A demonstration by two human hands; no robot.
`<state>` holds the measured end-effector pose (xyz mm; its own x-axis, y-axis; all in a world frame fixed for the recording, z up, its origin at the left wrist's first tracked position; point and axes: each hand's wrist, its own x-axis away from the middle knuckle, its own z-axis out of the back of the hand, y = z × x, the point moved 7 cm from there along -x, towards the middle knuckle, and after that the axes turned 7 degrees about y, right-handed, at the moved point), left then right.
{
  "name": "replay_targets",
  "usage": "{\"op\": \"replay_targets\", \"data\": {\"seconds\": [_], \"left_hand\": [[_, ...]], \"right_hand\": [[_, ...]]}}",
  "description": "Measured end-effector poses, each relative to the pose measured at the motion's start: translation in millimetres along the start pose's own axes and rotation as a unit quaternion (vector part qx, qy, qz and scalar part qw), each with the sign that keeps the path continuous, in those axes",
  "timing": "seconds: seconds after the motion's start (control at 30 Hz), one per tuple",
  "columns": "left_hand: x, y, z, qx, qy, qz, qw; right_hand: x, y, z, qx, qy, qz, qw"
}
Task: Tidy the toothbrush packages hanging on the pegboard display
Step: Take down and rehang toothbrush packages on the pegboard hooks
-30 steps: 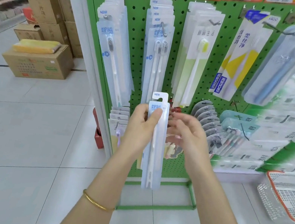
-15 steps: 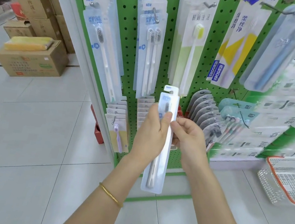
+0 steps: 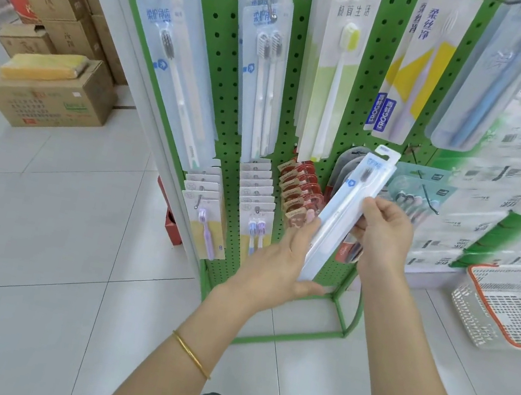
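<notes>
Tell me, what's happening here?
A person stands at a green pegboard hung with toothbrush packs. Their right hand pinches one loose toothbrush package, which is tilted and off any hook, in front of the lower rows. The left hand is open, with straight fingers alongside the package's lower end. It is not yet hung.

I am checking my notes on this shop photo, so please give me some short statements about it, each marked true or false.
1. The right hand pinches a single-toothbrush package. True.
2. That package stands upright. False: it is tilted, with its top leaning to the right.
3. A gold bangle is on the left wrist. True.
4. The basket on the floor is green. False: it is white with an orange rim.
5. The left hand grips a hook. False: its straight fingers lie against the package.
</notes>
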<state>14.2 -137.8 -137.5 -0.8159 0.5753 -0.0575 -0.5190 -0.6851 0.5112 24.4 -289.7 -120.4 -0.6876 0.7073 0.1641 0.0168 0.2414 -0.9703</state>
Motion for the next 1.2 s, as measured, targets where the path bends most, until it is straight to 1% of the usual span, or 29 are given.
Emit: {"op": "replay_targets", "data": {"seconds": [0.1, 0.17, 0.27, 0.33, 0.37, 0.47, 0.53, 0.6, 0.7, 0.8, 0.9, 0.97, 1.03, 1.1, 1.2], "left_hand": [[-2.7, -3.8, 0.0, 0.015, -0.033, 0.02, 0.999], [-4.4, -8.0, -0.1, 0.072, -0.059, 0.042, 0.995], [-8.2, -20.7, -2.3, 0.162, -0.078, 0.083, 0.98], [-8.3, -26.4, -4.7, 0.185, -0.086, 0.101, 0.974], [-7.7, -28.6, -5.2, 0.199, -0.092, 0.118, 0.968], [-4.9, -28.4, -11.1, 0.267, -0.125, 0.157, 0.943], [-4.8, -28.1, -10.6, 0.246, -0.123, 0.147, 0.95], [-6.7, -27.7, -5.3, 0.244, -0.1, 0.148, 0.953], [-13.0, -19.6, 16.3, 0.331, -0.042, 0.154, 0.93], [-22.8, -17.4, 52.4, 0.392, 0.07, 0.147, 0.905], [-27.7, -21.3, 89.7, 0.401, 0.194, 0.123, 0.887], [-25.7, -24.0, 108.7, 0.413, 0.252, 0.112, 0.868], [-22.8, -25.7, 119.4, 0.427, 0.274, 0.11, 0.855], [-19.6, -26.3, 123.7, 0.449, 0.269, 0.113, 0.844], [-15.3, -30.0, 129.3, 0.502, 0.261, 0.123, 0.815]], "right_hand": [[2.3, 2.7, 2.1, -0.024, -0.014, -0.017, 0.999], [5.1, 7.8, 2.2, -0.056, -0.034, -0.056, 0.996], [5.8, 20.0, 2.1, -0.097, -0.064, -0.11, 0.987], [7.5, 21.7, 0.9, -0.098, -0.07, -0.098, 0.988], [8.1, 22.0, 0.9, -0.079, -0.065, -0.082, 0.991], [9.9, 19.2, -2.4, -0.034, -0.07, -0.033, 0.996], [12.2, 13.7, -7.7, -0.017, -0.104, -0.008, 0.994], [16.6, 8.2, -13.1, -0.011, -0.139, 0.003, 0.99], [22.8, 7.2, -24.0, 0.0, -0.198, 0.019, 0.98], [31.5, 12.8, -35.7, 0.012, -0.268, 0.011, 0.963], [39.2, 17.3, -43.9, 0.025, -0.325, -0.003, 0.945], [43.2, 18.3, -49.3, 0.039, -0.35, 0.002, 0.936], [45.3, 19.2, -55.8, 0.05, -0.369, 0.007, 0.928], [49.5, 17.8, -63.3, 0.041, -0.394, -0.002, 0.918], [62.7, 17.1, -78.4, 0.006, -0.457, -0.054, 0.888]]}}
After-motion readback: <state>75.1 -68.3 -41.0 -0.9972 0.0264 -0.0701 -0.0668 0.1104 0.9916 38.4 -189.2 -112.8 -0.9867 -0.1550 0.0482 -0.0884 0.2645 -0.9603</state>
